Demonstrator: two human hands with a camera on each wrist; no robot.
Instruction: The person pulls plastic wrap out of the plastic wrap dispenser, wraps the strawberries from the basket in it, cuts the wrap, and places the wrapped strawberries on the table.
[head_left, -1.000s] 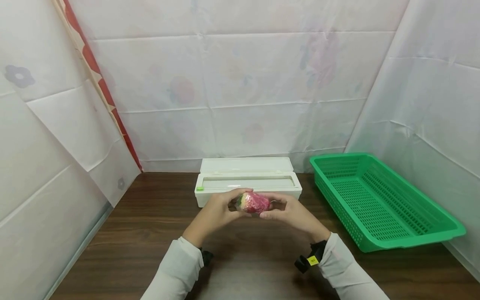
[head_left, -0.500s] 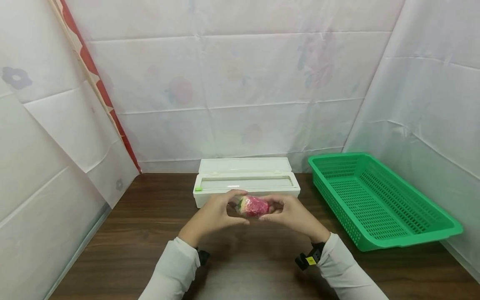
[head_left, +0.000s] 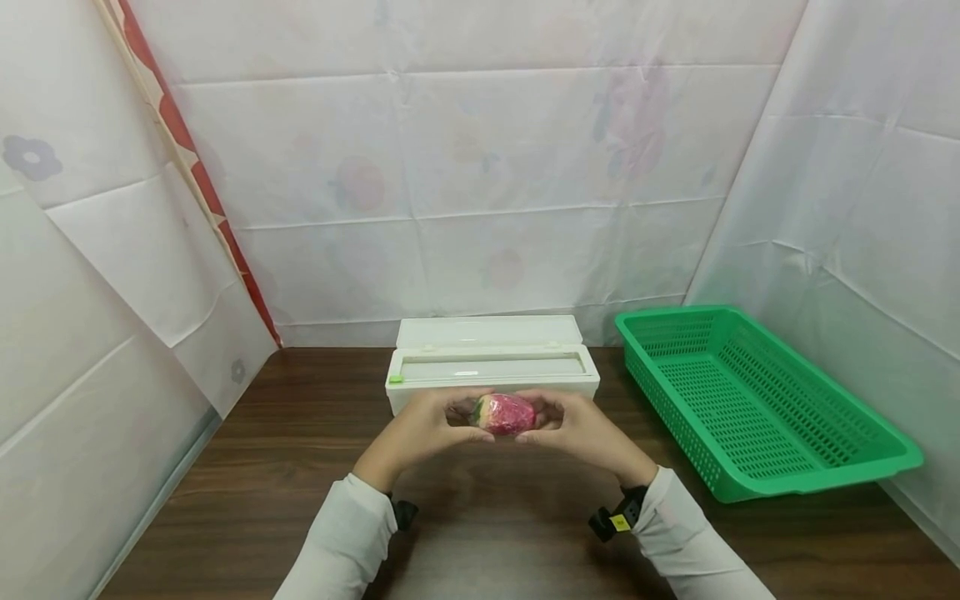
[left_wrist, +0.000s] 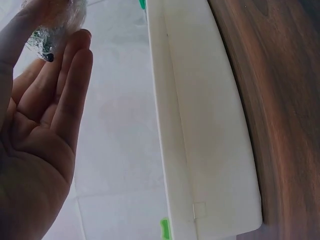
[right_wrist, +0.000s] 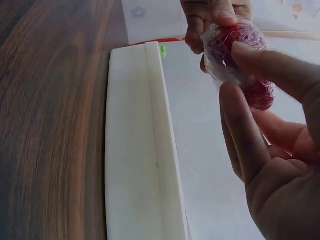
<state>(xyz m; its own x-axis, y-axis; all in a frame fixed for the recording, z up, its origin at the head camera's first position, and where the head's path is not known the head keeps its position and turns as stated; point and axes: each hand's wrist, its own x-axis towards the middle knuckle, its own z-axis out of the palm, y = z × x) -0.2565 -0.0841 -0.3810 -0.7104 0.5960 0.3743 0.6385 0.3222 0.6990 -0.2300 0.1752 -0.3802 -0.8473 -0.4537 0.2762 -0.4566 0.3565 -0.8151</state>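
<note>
A small red fruit-like item [head_left: 506, 414], yellowish and green at its left end, is wrapped in clear plastic film. Both hands hold it up in front of the white box, above the table. My left hand [head_left: 423, 429] has thumb and fingers about its green end, and in the right wrist view that thumb presses on the film. From the other side my right hand [head_left: 577, 429] pinches the red end between thumb and fingers. Just behind the hands stands a long white cling film dispenser [head_left: 491, 382] with its lid raised and a green piece at its left end.
A green perforated plastic basket [head_left: 675, 421] stands to the right on the dark wooden table [head_left: 285, 492]. Pale patterned sheets [head_left: 480, 167] hang behind and along both sides.
Both hands keep the wrapped item at nearly the same spot. My left fingers loosened a little around its end, then closed in again. The view has shifted slightly.
</note>
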